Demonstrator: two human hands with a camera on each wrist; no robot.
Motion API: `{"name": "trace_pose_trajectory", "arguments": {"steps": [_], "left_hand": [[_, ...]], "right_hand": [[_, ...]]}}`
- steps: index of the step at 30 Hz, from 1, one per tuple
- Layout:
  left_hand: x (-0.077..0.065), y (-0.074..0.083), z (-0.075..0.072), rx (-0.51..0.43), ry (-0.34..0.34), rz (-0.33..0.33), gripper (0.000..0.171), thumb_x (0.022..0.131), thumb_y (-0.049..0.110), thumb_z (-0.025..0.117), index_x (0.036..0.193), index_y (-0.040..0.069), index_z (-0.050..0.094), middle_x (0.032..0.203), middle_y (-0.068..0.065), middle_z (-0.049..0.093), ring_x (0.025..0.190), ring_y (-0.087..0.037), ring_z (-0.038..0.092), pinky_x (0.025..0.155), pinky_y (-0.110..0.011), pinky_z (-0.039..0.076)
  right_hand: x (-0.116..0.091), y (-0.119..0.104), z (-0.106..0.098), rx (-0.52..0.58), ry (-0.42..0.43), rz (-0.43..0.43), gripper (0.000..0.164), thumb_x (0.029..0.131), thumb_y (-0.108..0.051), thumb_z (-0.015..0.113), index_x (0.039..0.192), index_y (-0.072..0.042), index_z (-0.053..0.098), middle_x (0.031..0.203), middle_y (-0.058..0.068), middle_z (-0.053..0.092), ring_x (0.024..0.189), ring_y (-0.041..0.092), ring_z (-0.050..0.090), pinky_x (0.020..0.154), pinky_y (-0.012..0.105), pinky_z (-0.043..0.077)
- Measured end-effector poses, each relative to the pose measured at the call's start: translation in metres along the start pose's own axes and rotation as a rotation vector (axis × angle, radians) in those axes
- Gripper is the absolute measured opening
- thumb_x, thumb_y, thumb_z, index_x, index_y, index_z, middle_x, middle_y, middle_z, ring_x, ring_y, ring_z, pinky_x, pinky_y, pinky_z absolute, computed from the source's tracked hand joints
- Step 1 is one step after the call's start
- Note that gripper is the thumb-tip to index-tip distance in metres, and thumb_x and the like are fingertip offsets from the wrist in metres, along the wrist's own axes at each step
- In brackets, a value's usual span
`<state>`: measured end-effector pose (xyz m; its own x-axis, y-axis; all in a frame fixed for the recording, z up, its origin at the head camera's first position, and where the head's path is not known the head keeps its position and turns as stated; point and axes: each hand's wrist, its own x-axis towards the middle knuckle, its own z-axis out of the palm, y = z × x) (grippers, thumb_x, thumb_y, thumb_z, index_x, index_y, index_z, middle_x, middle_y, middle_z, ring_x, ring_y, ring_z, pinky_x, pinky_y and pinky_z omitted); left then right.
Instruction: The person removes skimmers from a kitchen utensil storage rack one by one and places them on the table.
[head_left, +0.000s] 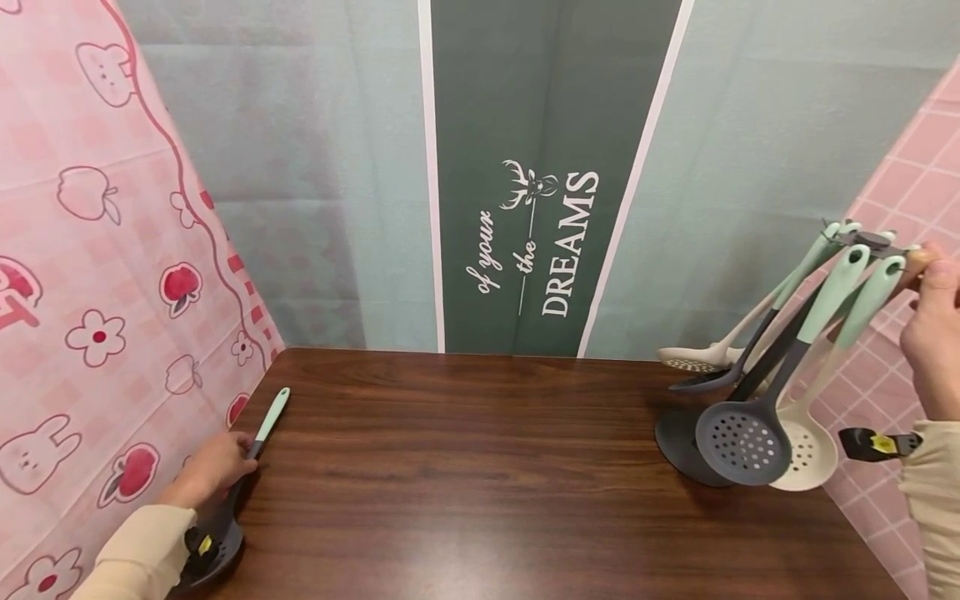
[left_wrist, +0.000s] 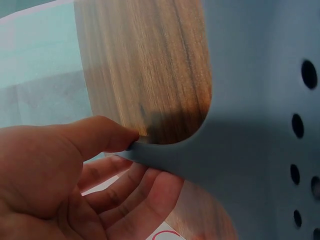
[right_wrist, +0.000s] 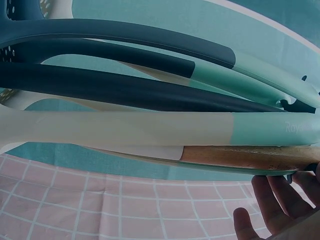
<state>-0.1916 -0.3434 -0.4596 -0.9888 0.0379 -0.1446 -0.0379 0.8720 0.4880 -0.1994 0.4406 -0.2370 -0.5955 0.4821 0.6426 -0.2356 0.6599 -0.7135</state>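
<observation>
At the left of the head view, my left hand [head_left: 213,468] pinches the neck of a dark grey skimmer [head_left: 272,414] with a mint handle end. Its holed head [left_wrist: 260,125] fills the right side of the left wrist view. On the right, my right hand [head_left: 933,333] pinches the top end of a wooden-handled utensil [right_wrist: 240,156] on a utensil stand [head_left: 678,446]. The utensil's lower end is hidden behind others. Around the stand hang a grey skimmer [head_left: 742,442], a cream skimmer [head_left: 813,454] and several more mint-handled utensils.
The brown wooden table [head_left: 465,467] stretches between both hands. A pink patterned cloth [head_left: 97,275] borders it on the left, a pink checked cloth [head_left: 922,167] on the right. A green printed curtain [head_left: 375,167] hangs behind its back edge.
</observation>
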Motion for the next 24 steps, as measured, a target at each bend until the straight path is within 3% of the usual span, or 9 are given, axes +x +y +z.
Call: {"name": "trace_pose_trajectory", "arguments": {"steps": [6, 16, 24], "left_hand": [[-0.0005, -0.0013, 0.0037, -0.009, 0.005, -0.016, 0.025, 0.088, 0.002, 0.070, 0.104, -0.013, 0.060, 0.073, -0.007, 0.056, 0.053, -0.019, 0.054, 0.048, -0.034, 0.051], [-0.0040, -0.0010, 0.0046, -0.022, -0.009, -0.053, 0.035, 0.088, 0.002, 0.072, 0.112, -0.017, 0.056, 0.083, -0.015, 0.058, 0.062, -0.022, 0.056, 0.052, -0.036, 0.052], [-0.0037, -0.0012, 0.0061, -0.024, -0.007, -0.056, 0.035, 0.088, 0.002, 0.073, 0.111, -0.017, 0.056, 0.086, -0.019, 0.057, 0.062, -0.021, 0.056, 0.051, -0.035, 0.053]], "right_hand": [[0.0009, -0.0010, 0.0006, -0.017, 0.012, 0.003, 0.039, 0.113, -0.020, 0.030, 0.082, -0.034, 0.048, 0.085, -0.029, 0.047, 0.101, -0.008, 0.048, 0.091, 0.020, 0.025], [0.0001, -0.0018, 0.0018, 0.050, 0.071, 0.040, 0.040, 0.112, -0.023, 0.037, 0.080, -0.039, 0.054, 0.084, -0.030, 0.051, 0.096, -0.008, 0.048, 0.088, 0.019, 0.027], [0.0059, -0.0053, 0.0021, 0.065, 0.018, 0.107, 0.041, 0.112, -0.021, 0.037, 0.079, -0.025, 0.062, 0.090, -0.022, 0.054, 0.097, -0.005, 0.049, 0.084, 0.018, 0.028]]}}
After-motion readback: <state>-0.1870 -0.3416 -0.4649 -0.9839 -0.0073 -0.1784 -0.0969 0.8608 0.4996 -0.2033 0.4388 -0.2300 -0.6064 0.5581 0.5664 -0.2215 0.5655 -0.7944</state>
